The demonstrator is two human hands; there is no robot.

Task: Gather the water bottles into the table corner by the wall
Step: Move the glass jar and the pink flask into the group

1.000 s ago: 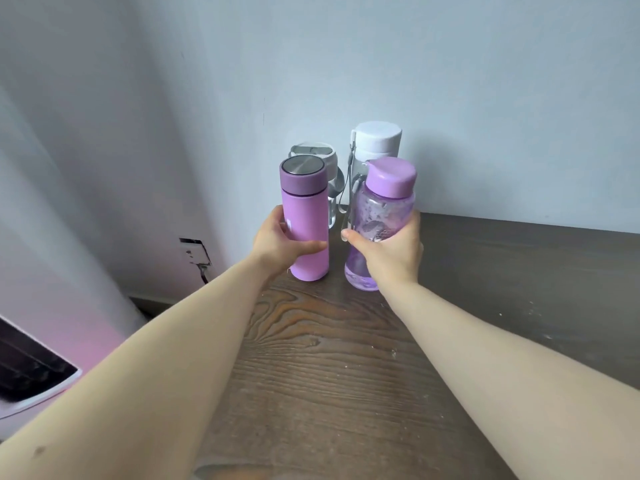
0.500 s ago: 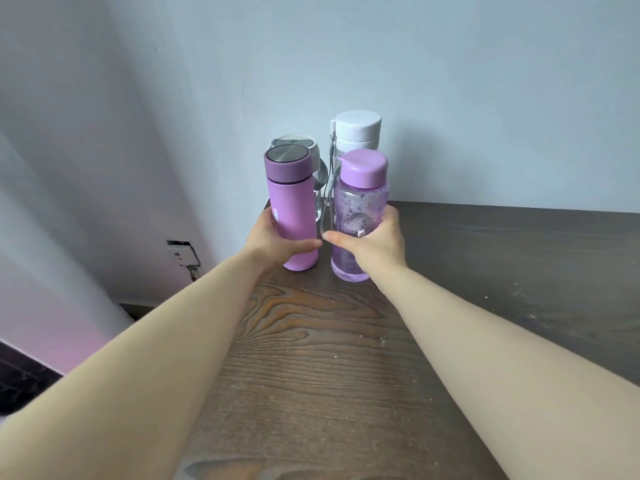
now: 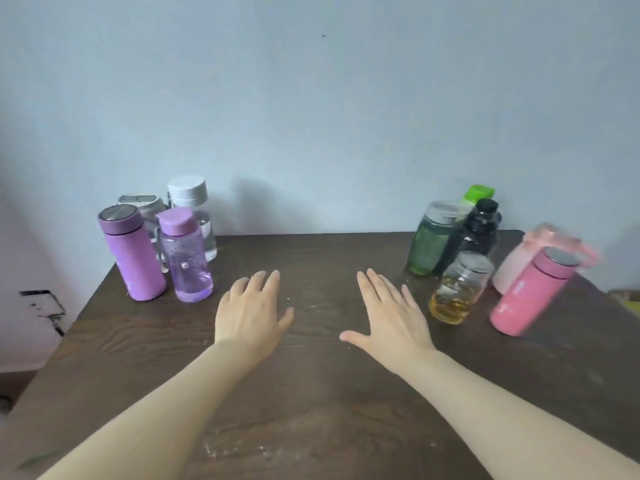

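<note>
In the far left corner by the wall stand a purple flask (image 3: 133, 254), a clear purple bottle (image 3: 185, 256), a white-capped clear bottle (image 3: 194, 213) and a grey-lidded bottle (image 3: 142, 204) behind them. At the far right stand a green bottle (image 3: 427, 245), a black bottle (image 3: 479, 228), a green-capped bottle (image 3: 478, 194), a glass jar (image 3: 459, 289) with yellow liquid, a pink flask (image 3: 531, 296) and a pale pink bottle (image 3: 516, 265). My left hand (image 3: 251, 313) and my right hand (image 3: 391, 315) hover open over the table's middle, holding nothing.
The dark wooden table (image 3: 311, 393) meets the pale wall along its far edge. Its left edge drops off beside a wall socket (image 3: 43, 304). A yellow-green object (image 3: 627, 299) shows at the right border.
Both hands have let go of the purple flask and the clear purple bottle, which now stand in the left corner. The hands have pulled back to the table's middle and the view has swung right.
</note>
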